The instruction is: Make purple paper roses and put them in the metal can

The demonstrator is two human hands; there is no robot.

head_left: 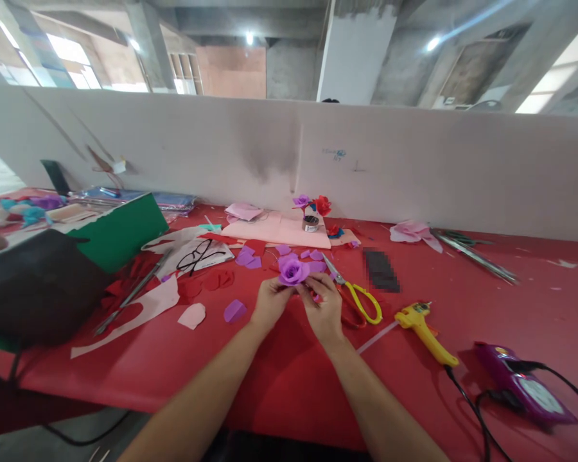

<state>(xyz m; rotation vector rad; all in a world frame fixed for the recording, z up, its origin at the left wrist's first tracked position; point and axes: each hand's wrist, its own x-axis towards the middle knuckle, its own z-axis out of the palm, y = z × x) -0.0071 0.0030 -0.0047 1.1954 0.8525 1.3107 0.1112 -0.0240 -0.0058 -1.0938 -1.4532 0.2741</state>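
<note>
1. A purple flower (pixel 293 273) is being held over the middle of the red table (pixel 279 398). Its underside is being pinched by the left hand (pixel 272 298) and the right hand (pixel 325 308), both with narrow grips; whether a stem is being held cannot be told.
2. Judging by shape, the bloom is appearing well formed: a coiled centre is being ringed by open petals.
3. Loose purple pieces (pixel 248 258) are lying behind it, and a separate purple piece (pixel 235 311) is lying leftward; these are seemingly being left for further petals.
4. A red flower (pixel 323 205) and a second purple flower (pixel 301 201), apparently done, are being propped at a brown roll (pixel 311 224) on pink sheets (pixel 270 231).
5. The right side is being crowded by scissors (pixel 349 287) just beside that hand; a yellow glue gun (pixel 426 333) is resting farther out, its cord (pixel 464 391) being trailed nearward.
6. Eyeglasses (pixel 197 255) and red scraps (pixel 212 280) are being spread leftward; the flower itself is not being blocked.
</note>
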